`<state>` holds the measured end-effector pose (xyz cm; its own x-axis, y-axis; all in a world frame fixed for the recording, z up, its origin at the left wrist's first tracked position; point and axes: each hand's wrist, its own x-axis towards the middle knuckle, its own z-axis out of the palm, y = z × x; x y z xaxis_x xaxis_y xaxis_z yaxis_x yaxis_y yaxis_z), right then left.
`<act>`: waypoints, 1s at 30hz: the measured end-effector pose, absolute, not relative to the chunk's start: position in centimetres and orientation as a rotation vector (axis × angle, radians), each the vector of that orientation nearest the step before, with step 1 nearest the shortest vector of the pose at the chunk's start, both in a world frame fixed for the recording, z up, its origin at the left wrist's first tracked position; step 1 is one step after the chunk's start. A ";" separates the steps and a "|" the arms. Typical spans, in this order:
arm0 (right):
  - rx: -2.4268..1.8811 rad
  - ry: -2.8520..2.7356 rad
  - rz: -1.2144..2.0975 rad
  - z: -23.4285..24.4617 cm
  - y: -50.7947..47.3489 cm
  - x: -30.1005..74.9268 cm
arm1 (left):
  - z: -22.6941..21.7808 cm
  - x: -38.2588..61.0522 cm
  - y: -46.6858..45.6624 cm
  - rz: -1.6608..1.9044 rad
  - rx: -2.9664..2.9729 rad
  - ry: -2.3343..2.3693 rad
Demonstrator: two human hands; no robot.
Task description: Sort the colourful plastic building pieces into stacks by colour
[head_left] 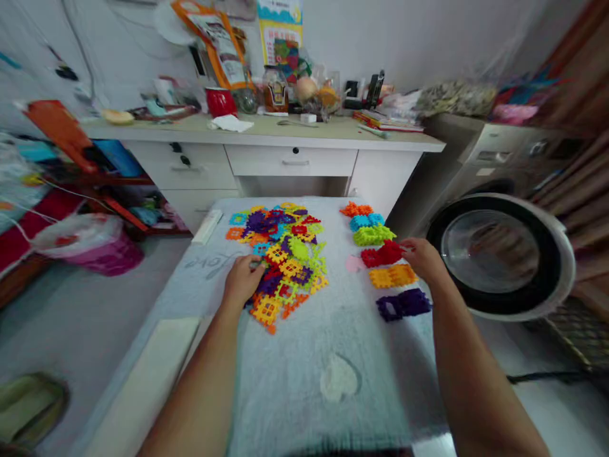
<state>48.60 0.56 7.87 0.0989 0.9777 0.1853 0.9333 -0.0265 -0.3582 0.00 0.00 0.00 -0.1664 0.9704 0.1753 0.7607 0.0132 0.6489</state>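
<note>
A heap of mixed coloured plastic interlocking tiles (283, 254) lies on a grey towel-covered table (333, 355). To its right stand sorted stacks in a column: orange (356, 209), blue (366, 221), green (373, 235), red (382, 254), yellow (392, 276), purple (403, 304). My left hand (242, 281) rests at the heap's left edge, fingers curled on a tile. My right hand (423, 260) touches the right end of the red stack, fingers closed around it.
A white desk (295, 136) with drawers and clutter stands beyond the table. A washing machine with its round door (499, 254) open is at the right. A pink bag (90, 244) and shelves lie left. A white bar (207, 226) sits at the table's left edge.
</note>
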 end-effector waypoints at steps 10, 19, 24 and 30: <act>-1.565 -2.115 0.271 9.1 -2.6 35.3 | 0.5 0.4 -0.3 0.927 1.650 1.921; -1.545 -2.277 0.406 3.8 -3.9 27.3 | 1.8 0.7 -0.8 0.886 1.631 1.862; -1.437 -2.167 0.422 2.2 -3.6 27.6 | 2.6 0.9 -1.1 0.846 1.637 1.887; -1.296 -2.161 0.448 2.1 -3.9 27.9 | 2.8 1.0 -1.3 0.861 1.649 1.878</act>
